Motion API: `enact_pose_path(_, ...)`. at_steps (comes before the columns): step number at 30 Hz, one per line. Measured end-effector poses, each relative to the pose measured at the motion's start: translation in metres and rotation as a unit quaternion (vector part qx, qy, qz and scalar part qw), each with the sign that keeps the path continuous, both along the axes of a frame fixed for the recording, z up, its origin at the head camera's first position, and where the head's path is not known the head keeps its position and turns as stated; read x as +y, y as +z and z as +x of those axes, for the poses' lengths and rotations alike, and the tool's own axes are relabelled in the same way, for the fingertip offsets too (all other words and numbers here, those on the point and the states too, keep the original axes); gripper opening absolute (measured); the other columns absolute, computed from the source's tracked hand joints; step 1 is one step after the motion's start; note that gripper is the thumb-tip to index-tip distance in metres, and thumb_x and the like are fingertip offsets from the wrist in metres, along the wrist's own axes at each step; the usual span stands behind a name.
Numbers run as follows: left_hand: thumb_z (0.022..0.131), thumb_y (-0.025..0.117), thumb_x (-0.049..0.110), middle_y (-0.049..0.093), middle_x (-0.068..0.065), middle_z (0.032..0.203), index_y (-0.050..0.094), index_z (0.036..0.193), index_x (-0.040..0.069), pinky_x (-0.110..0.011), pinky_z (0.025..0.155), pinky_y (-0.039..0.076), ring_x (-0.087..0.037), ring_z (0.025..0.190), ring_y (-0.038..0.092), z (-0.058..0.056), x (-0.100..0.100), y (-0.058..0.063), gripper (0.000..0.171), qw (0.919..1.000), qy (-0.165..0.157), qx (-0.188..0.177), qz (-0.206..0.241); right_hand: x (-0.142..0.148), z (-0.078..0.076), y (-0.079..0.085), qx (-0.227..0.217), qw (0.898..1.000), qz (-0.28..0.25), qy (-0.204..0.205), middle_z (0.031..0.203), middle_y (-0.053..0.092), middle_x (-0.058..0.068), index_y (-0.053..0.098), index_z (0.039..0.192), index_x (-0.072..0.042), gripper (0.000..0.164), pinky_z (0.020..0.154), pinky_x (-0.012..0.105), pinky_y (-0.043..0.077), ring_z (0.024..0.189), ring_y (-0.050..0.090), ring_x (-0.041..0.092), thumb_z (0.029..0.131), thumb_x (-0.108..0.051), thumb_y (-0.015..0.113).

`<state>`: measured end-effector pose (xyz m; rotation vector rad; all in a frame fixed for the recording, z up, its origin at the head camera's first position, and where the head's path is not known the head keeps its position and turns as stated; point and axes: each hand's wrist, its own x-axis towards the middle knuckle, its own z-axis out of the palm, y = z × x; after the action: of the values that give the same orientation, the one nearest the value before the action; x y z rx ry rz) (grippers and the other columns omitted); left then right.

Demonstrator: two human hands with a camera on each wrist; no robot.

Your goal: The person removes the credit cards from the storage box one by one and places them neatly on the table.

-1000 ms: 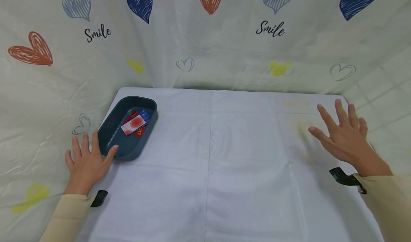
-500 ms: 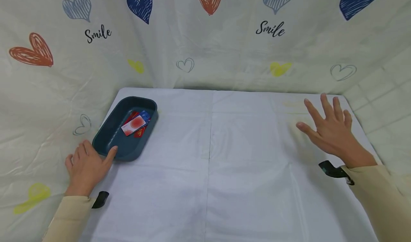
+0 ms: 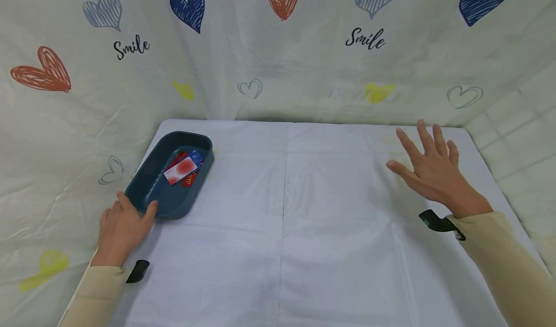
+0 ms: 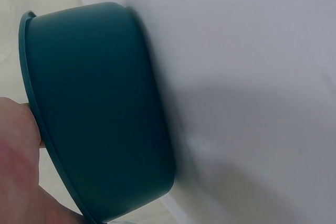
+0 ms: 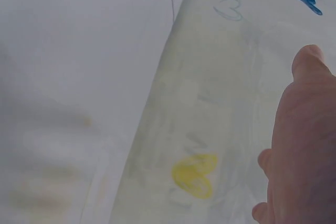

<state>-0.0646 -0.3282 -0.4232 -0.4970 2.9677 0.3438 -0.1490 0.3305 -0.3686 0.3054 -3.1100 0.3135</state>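
Note:
A dark teal plastic tub (image 3: 191,199) stands at the table's left side. Inside lie several small flat cards: a white one with a red circle (image 3: 181,170), with red and blue ones (image 3: 196,157) around it. My left hand (image 3: 119,233) holds the tub's near left corner, thumb and index finger at the rim and the other fingers bent. The left wrist view shows the tub's outer wall (image 4: 100,103) with part of the hand (image 4: 16,166) at the rim. Over the table's right side, my right hand (image 3: 432,175) is spread and holds nothing.
A white cloth (image 3: 286,240) with fold creases covers the table. Behind and to the left hangs a pale curtain (image 3: 312,61) printed with hearts and "Smile". Black straps (image 3: 437,222) show at both wrists.
My right hand has moved left and slightly away from me, staying spread. The left hand's fingers have bent in at the tub's rim. The tub and cards stay in place.

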Motion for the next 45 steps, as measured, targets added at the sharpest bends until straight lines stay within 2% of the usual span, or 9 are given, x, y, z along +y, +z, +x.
enact_pose_path(13, 0.103, 0.043, 0.039, 0.025, -0.054, 0.147, 0.001, 0.15, -0.027, -0.069, 0.123, 0.015, -0.065, 0.137, 0.03, -0.004, -0.007, -0.004, 0.092, 0.9998, 0.005, 0.011, 0.013, -0.025, -0.018, 0.001, -0.01, 1.0, 0.012, 0.016, 0.172, -0.025, 0.011, 0.003, 0.168, -0.025, 0.089, 0.117, 0.08, -0.005, 0.159, -0.024, 0.047, 0.1, -0.07, 0.04)
enact_pose_path(23, 0.103, 0.041, 0.037, 0.021, -0.055, 0.15, 0.0, 0.151, -0.027, -0.069, 0.124, 0.013, -0.067, 0.138, 0.028, -0.004, -0.014, -0.007, 0.089, 0.9984, -0.02, 0.039, 0.036, -0.052, -0.032, -0.004, -0.015, 0.999, -0.003, 0.031, 0.173, -0.022, 0.012, 0.007, 0.168, -0.023, 0.089, 0.117, 0.079, -0.003, 0.16, -0.021, 0.045, 0.1, -0.071, 0.04)
enact_pose_path(45, 0.104, 0.039, 0.032, 0.002, -0.048, 0.161, -0.009, 0.154, -0.021, -0.064, 0.128, 0.0, -0.063, 0.15, 0.012, -0.011, -0.024, -0.016, 0.087, 0.9937, -0.044, 0.024, 0.1, -0.116, -0.066, -0.024, -0.032, 0.996, -0.01, 0.082, 0.175, -0.019, 0.008, 0.001, 0.167, -0.034, 0.088, 0.121, 0.075, -0.001, 0.162, -0.017, 0.04, 0.098, -0.075, 0.036)
